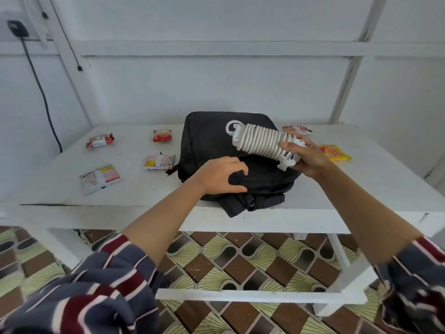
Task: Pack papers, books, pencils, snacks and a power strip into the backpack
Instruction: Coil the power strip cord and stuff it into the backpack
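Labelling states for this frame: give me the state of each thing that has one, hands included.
power strip: cord wound round it, held above the backpack, not packed.
backpack: lying flat on the table, no opening visible.
left hand: grips backpack fabric at the near end.
right hand: holds the power strip by its near end.
snack packets: six, loose on the table, outside the backpack.
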A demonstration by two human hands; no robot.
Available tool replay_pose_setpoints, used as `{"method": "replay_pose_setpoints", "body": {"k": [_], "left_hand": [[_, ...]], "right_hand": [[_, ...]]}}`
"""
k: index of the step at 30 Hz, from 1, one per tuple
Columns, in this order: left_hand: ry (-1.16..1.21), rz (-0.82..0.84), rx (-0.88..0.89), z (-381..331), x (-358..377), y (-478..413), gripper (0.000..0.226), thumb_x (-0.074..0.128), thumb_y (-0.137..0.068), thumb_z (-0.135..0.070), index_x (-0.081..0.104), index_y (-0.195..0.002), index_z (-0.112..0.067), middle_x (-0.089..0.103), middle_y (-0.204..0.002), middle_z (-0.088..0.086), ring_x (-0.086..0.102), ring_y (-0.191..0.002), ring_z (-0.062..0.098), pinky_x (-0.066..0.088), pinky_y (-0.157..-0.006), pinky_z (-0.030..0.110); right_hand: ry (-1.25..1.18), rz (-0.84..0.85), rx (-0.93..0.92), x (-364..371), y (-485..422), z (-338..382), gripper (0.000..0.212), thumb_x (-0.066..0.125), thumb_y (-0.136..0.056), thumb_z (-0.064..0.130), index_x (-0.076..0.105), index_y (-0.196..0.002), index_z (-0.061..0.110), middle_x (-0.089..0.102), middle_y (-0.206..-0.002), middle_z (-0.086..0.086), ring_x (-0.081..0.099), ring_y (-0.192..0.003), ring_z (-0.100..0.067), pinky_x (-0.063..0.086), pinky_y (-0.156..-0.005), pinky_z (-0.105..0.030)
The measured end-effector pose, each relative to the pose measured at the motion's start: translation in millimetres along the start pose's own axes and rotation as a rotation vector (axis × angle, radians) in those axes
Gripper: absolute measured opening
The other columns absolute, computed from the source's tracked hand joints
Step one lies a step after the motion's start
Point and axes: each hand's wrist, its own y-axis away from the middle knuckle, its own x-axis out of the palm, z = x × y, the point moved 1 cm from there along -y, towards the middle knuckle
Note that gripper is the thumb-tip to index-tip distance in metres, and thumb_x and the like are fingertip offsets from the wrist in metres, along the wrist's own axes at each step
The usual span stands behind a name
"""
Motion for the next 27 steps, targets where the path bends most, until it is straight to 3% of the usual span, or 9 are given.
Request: {"method": "replay_pose_setpoints", "body": {"k": [3, 5, 7, 10, 12, 17, 21, 24, 27], "left_hand": [[0.109, 0.113, -0.149, 2, -6, -6, 0.027, 0.067, -0.083, -0.026, 0.062, -0.109, -0.021, 0.067, -0.098, -0.003, 0.061, -0.083, 0.010, 0.052, -0.079, 0.035], [0.124, 0.018, -0.207, 0, -14, -13, 0.023, 0.064, -0.085, -0.017, 0.060, -0.107, -0.019, 0.069, -0.091, -0.003, 0.063, -0.078, 0.015, 0.051, -0.076, 0.035], [0.061, -0.158, -0.304, 1, -20, -21, 0.018, 0.063, -0.085, -0.013, 0.055, -0.101, -0.013, 0.062, -0.087, -0.004, 0.058, -0.071, 0.017, 0.047, -0.066, 0.034], [-0.114, -0.354, -0.383, 8, -22, -34, 0.005, 0.061, -0.082, -0.003, 0.057, -0.081, -0.004, 0.057, -0.091, 0.006, 0.054, -0.073, 0.021, 0.039, -0.063, 0.031], [-0.256, -0.406, -0.393, 8, -19, -46, 0.008, 0.059, -0.075, 0.002, 0.063, -0.071, -0.003, 0.058, -0.095, 0.013, 0.054, -0.084, 0.031, 0.035, -0.070, 0.033], [-0.415, -0.039, -0.494, -2, 2, -58, 0.031, 0.043, -0.094, -0.010, 0.067, -0.112, -0.016, 0.053, -0.114, 0.007, 0.047, -0.103, 0.027, 0.032, -0.081, 0.031], [-0.398, 0.118, -0.480, 6, 11, -41, 0.065, 0.022, -0.084, -0.046, 0.037, -0.143, -0.022, 0.040, -0.145, 0.010, 0.039, -0.128, 0.031, 0.024, -0.108, 0.040], [-0.404, 0.315, -0.380, 13, 11, -38, 0.062, 0.042, -0.092, -0.036, 0.020, -0.148, -0.023, 0.010, -0.157, 0.013, 0.014, -0.143, 0.035, 0.007, -0.116, 0.047], [-0.357, 0.366, -0.340, 21, 10, -35, 0.053, 0.046, -0.093, -0.026, 0.034, -0.144, -0.024, -0.004, -0.158, 0.012, 0.000, -0.145, 0.034, -0.001, -0.118, 0.046]], "right_hand": [[-0.023, -0.020, 0.014, -15, 4, 0, 0.032, 0.068, -0.080, 0.004, 0.063, -0.098, 0.029, 0.066, -0.091, 0.003, 0.064, -0.075, -0.010, 0.055, -0.055, -0.027], [-0.039, -0.016, 0.012, -24, 7, 6, 0.029, 0.066, -0.081, 0.005, 0.062, -0.096, 0.030, 0.069, -0.081, 0.008, 0.063, -0.078, -0.012, 0.055, -0.055, -0.027], [-0.079, 0.002, -0.003, -35, 10, 13, 0.030, 0.072, -0.077, 0.010, 0.062, -0.097, 0.028, 0.069, -0.085, 0.008, 0.063, -0.084, -0.013, 0.055, -0.056, -0.028], [-0.103, 0.071, -0.025, -52, 8, 25, 0.078, 0.094, -0.038, 0.030, 0.061, -0.108, 0.027, 0.063, -0.106, 0.003, 0.063, -0.092, -0.017, 0.056, -0.061, -0.033], [-0.082, 0.127, -0.049, -62, 6, 32, 0.087, 0.095, -0.030, 0.036, 0.061, -0.110, 0.028, 0.061, -0.110, 0.001, 0.062, -0.095, -0.020, 0.056, -0.068, -0.036], [-0.064, 0.237, -0.033, -72, 6, 33, 0.089, 0.096, -0.027, 0.035, 0.061, -0.108, 0.025, 0.064, -0.101, 0.000, 0.068, -0.075, -0.016, 0.056, -0.058, -0.030], [0.005, 0.286, 0.010, -73, 9, 19, 0.099, 0.095, -0.021, 0.036, 0.058, -0.112, 0.019, 0.067, -0.091, 0.000, 0.068, -0.066, -0.013, 0.054, -0.052, -0.025], [0.031, 0.347, 0.057, -72, 8, 8, 0.098, 0.095, -0.019, 0.036, 0.059, -0.109, 0.021, 0.067, -0.090, -0.001, 0.067, -0.063, -0.014, 0.053, -0.051, -0.026], [0.067, 0.383, 0.102, -69, 4, -1, 0.098, 0.096, -0.020, 0.034, 0.059, -0.110, 0.020, 0.062, -0.098, -0.006, 0.068, -0.064, -0.016, 0.053, -0.049, -0.027]]}}
